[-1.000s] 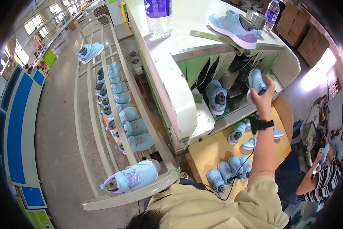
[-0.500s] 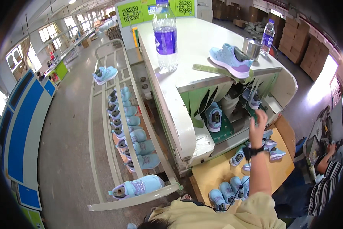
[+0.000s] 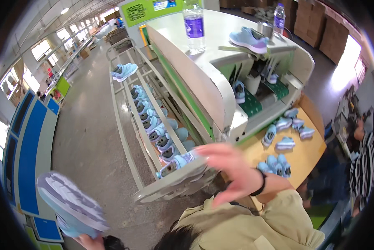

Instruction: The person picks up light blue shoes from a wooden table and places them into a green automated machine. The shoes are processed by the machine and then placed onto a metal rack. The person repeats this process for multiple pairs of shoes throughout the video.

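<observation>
At the lower left, my left hand (image 3: pixel 89 241) grips a light blue sneaker (image 3: pixel 72 206) by its lower end, with the white and grey sole turned up. My right hand (image 3: pixel 233 173) is in front of me, blurred, with thumb and fingers spread and nothing between them. Its fingertips come close to a blue sneaker (image 3: pixel 176 163) lying at the near end of the metal rack (image 3: pixel 126 139); whether they touch it I cannot tell. Several more blue sneakers (image 3: pixel 153 123) stand in a row lower in the rack, and another pair (image 3: pixel 123 71) sits on its far end.
Right of the rack stands a white machine (image 3: pixel 220 87) with sneakers on its green belts (image 3: pixel 250 106). On its top are two bottles (image 3: pixel 194 31), a metal cup (image 3: pixel 265 28) and a sneaker (image 3: pixel 248 39). Several sneakers lie on a yellow-brown table (image 3: pixel 303 154). A person in stripes (image 3: pixel 362 166) is at the right.
My right hand has drawn back from the machine's opening toward the rack's near end. My left hand has come into view with a sneaker. The view has shifted.
</observation>
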The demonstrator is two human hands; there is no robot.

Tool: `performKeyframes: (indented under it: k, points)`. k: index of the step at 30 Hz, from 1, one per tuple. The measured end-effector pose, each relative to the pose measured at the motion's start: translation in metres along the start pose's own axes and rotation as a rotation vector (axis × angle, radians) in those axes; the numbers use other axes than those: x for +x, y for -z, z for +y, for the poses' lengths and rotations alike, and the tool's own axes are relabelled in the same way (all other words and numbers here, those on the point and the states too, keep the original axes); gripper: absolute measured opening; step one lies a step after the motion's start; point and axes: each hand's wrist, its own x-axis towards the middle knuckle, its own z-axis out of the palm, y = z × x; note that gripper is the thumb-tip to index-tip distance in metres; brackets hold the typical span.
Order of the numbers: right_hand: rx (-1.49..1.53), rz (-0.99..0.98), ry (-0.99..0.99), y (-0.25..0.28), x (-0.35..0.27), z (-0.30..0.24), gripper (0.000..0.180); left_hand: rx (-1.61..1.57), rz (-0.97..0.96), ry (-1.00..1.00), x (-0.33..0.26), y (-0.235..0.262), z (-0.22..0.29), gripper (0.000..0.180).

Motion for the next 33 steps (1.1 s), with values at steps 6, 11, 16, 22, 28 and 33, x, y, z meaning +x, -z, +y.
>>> performKeyframes:
  k: [6,11,16,22,28,33]
  points:
    - [0.721,0.081,-0.29,-0.106,-0.004,-0.035,0.126,0.309,-0.791,-0.656,-0.007,-0.179,0.05,0.092]
    - [1.024,0.546,-0.529,-0.063,-0.056,-0.044,0.111,-0.011,-1.076,-0.611,-0.035,-0.239,0.047,0.116]
    - [1.006,0.882,-0.5,-0.035,-0.153,-0.053,0.08,-0.672,-0.988,0.252,-0.101,-0.306,0.008,0.126]
    - [0.281,0.99,-0.765,0.016,-0.173,-0.052,0.082,-0.819,-1.396,1.062,-0.133,-0.363,-0.044,0.098]
    - [0.094,0.829,-0.944,0.048,-0.212,-0.046,0.084,-0.727,-1.478,0.987,-0.176,-0.411,-0.069,0.091]
    - [0.325,1.087,-0.989,0.142,-0.239,0.017,0.065,-0.744,-1.43,1.176,-0.178,-0.433,-0.08,0.087]
